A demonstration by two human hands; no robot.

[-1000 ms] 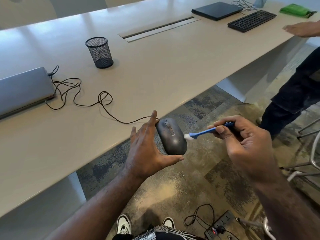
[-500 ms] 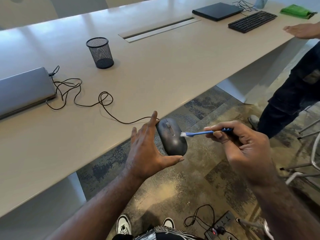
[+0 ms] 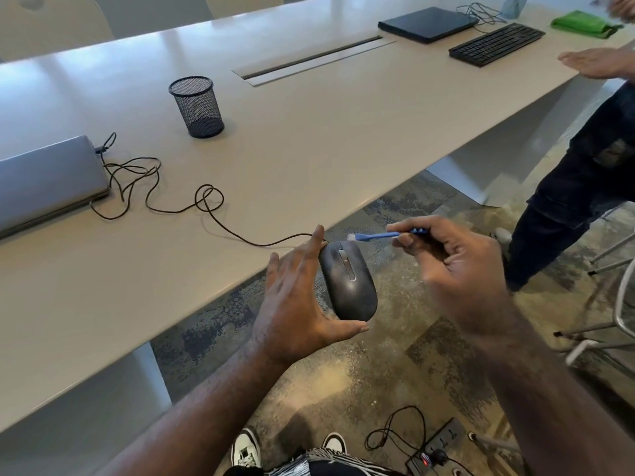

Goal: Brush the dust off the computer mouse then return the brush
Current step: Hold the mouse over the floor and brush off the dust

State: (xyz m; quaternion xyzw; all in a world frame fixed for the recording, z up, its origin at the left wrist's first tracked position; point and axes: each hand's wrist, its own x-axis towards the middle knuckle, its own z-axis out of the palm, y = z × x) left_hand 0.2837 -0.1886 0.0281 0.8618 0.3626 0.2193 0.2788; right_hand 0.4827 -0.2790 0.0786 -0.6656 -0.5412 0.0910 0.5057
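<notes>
A dark grey wired computer mouse [image 3: 347,282] is held off the table's near edge, gripped between the thumb and fingers of my left hand [image 3: 295,304]. Its thin black cable [image 3: 206,204] runs back in loops across the tabletop to a closed silver laptop [image 3: 44,180]. My right hand [image 3: 450,266] pinches a small blue brush [image 3: 381,236] with white bristles. The bristle tip sits just above the front end of the mouse, near the scroll wheel; whether it touches I cannot tell.
A black mesh pen cup [image 3: 197,106] stands on the long white table [image 3: 309,132]. A dark laptop [image 3: 427,24], black keyboard [image 3: 496,44] and green cloth [image 3: 584,24] lie far right. Another person [image 3: 577,187] stands at right, hand on the table. A power strip [image 3: 436,448] lies on the floor.
My right hand has lifted the brush from the mouse's right side up and left to its front end. The mouse and my left hand stayed put.
</notes>
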